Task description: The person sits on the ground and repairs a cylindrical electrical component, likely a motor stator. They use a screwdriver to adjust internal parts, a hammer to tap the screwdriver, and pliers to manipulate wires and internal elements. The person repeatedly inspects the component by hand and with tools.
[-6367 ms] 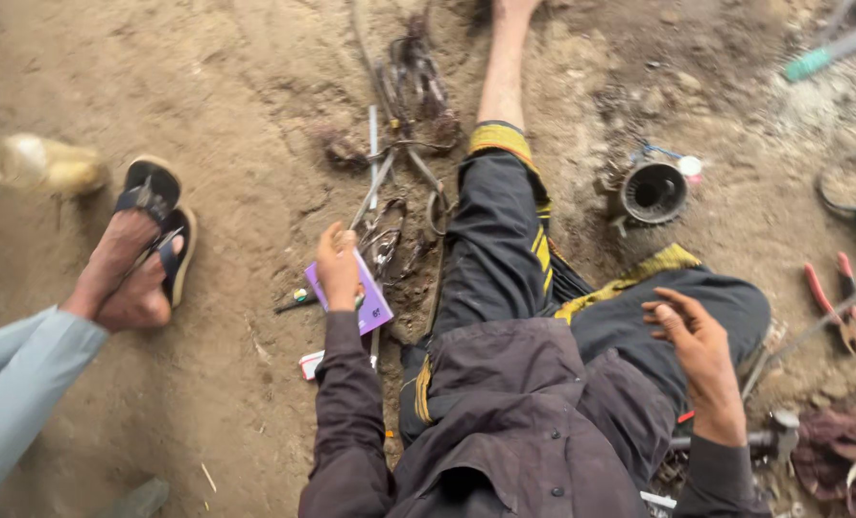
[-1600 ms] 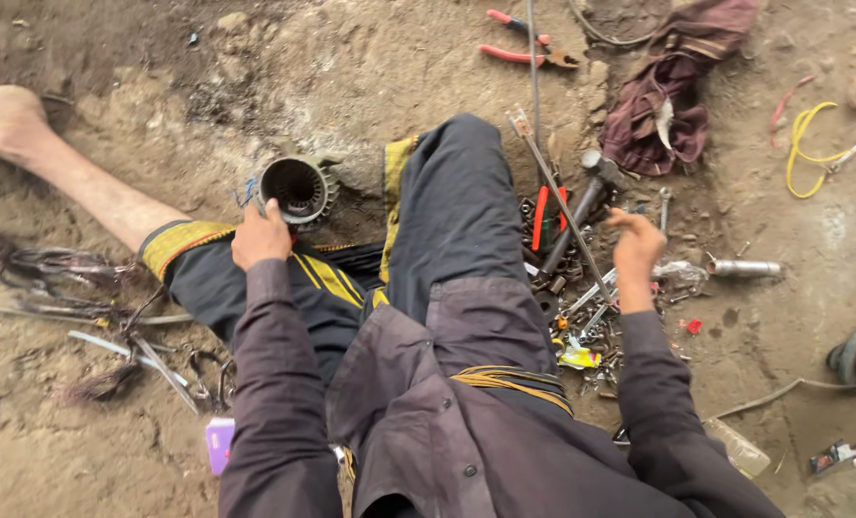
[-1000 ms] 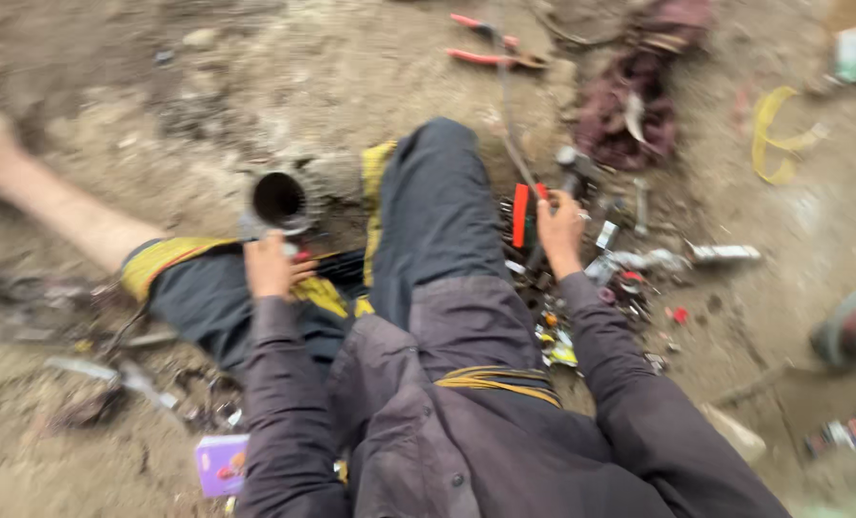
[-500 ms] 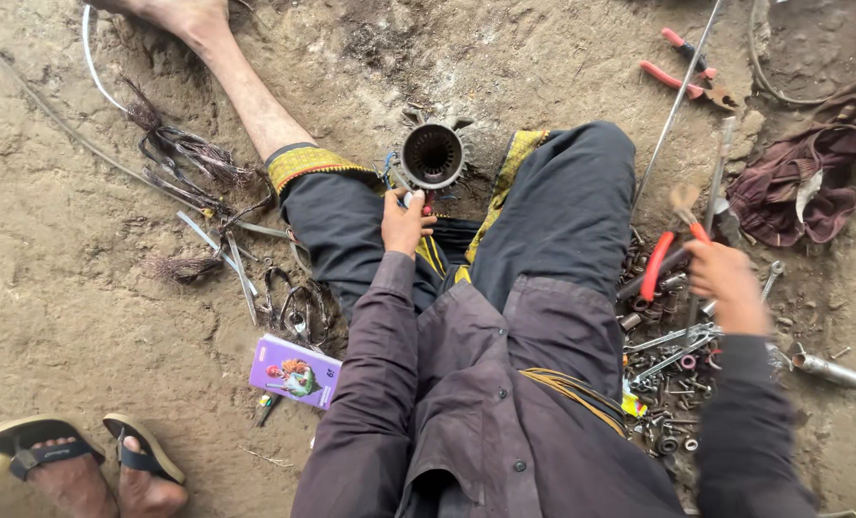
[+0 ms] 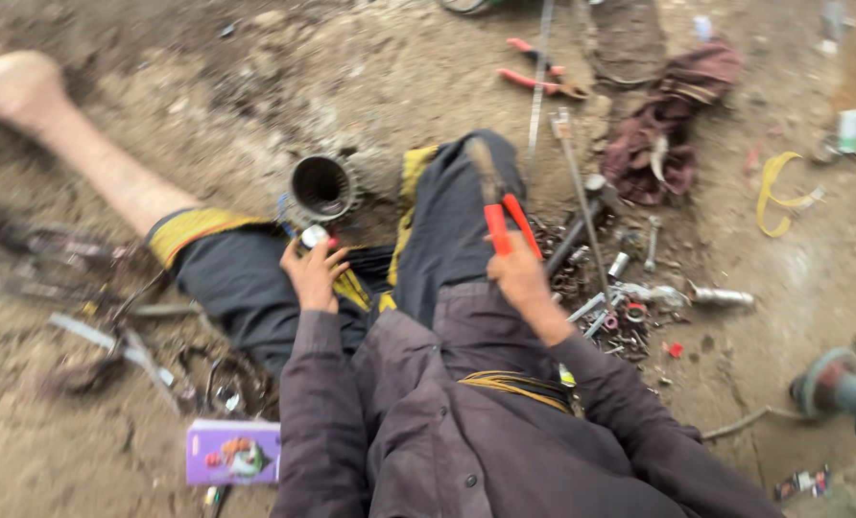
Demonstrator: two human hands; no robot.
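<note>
I sit on a dirt floor with my legs spread. My right hand (image 5: 521,275) grips red-handled pliers (image 5: 501,213), jaws pointing up over my right knee. My left hand (image 5: 311,275) holds a small round metal part (image 5: 312,236) just below a dark metal cylinder (image 5: 321,187) that lies on the ground between my legs. My bare left foot (image 5: 13,88) reaches to the far left.
A pile of bolts, sockets and small metal parts (image 5: 620,288) lies right of my knee. Another pair of red pliers (image 5: 543,82) and a dark rag (image 5: 663,129) lie further off. Wires and metal scraps (image 5: 92,326) sit left; a purple box (image 5: 232,451) lies near my left elbow.
My right hand has picked up the red-handled pliers from beside my knee and raised them. My left hand stays by the cylinder. The view has swung about.
</note>
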